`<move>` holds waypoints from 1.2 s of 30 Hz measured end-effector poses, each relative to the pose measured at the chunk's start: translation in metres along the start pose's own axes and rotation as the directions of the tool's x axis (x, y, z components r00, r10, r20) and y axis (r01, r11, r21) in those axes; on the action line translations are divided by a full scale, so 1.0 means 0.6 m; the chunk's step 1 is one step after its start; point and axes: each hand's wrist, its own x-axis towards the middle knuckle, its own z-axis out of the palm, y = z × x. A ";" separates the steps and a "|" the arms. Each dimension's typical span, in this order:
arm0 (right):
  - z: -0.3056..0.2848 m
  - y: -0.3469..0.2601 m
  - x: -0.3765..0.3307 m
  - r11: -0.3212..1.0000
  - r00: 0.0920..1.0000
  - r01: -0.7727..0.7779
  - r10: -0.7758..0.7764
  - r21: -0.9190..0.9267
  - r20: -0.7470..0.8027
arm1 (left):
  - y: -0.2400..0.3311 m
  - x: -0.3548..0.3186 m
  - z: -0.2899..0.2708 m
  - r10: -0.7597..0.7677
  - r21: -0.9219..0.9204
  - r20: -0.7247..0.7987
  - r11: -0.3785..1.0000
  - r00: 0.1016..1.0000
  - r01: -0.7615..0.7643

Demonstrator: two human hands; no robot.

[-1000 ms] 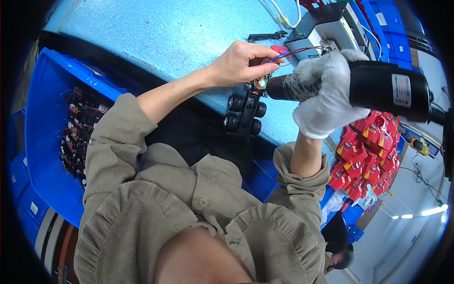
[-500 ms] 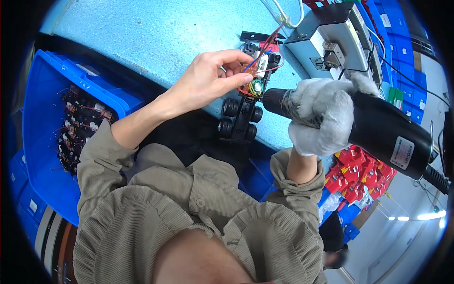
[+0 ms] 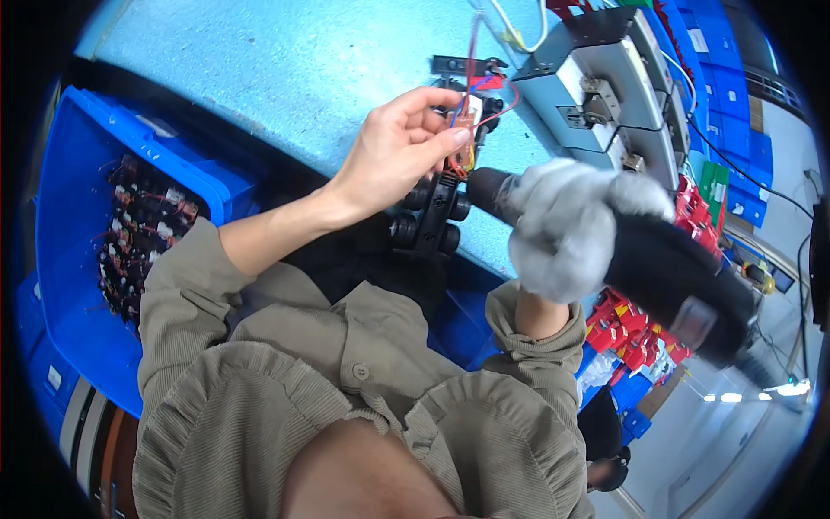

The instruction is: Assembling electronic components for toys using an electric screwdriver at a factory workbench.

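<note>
A black toy vehicle chassis with paired wheels lies at the table's near edge. My bare left hand pinches a small circuit board above it between thumb and fingers. Red, blue and yellow wires run from the board. In a white knitted glove, my right hand is wrapped round the front of a black corded power tool, blurred by motion. Its blunt round nose points at the board's lower edge; whether they touch I cannot tell, and the tip is hidden.
A blue bin of wired parts stands at my left. Grey metal machines with a white cable occupy the back right. Red plastic parts are heaped at the right, and blue crates are stacked beyond.
My right hand has shifted left and slightly nearer, and the tool's rear end has swung nearer. The circuit board has tipped in my left hand, turning its round component out of sight.
</note>
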 end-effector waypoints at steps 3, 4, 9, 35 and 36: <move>-0.006 -0.031 -0.021 0.999 0.995 0.004 0.001 0.042 -0.099 | -0.003 0.001 0.014 -0.039 -0.098 -0.069 0.995 0.997 0.032; -0.019 -0.048 -0.002 1.000 0.990 -0.009 0.011 0.016 -0.138 | -0.003 0.005 0.010 -0.019 -0.004 -0.055 1.000 0.998 0.019; -0.198 -0.049 0.111 0.973 0.961 0.016 -0.078 -0.229 -0.264 | 0.002 -0.006 0.000 0.242 0.524 0.090 0.813 0.966 -0.253; -0.129 -0.076 0.020 0.938 0.955 -0.008 0.110 0.346 -0.276 | -0.031 -0.007 -0.009 0.533 0.671 0.344 0.437 0.773 -0.600; -0.125 -0.070 0.019 0.936 0.955 -0.011 0.115 0.353 -0.274 | -0.032 -0.007 -0.010 0.543 0.666 0.338 0.439 0.769 -0.603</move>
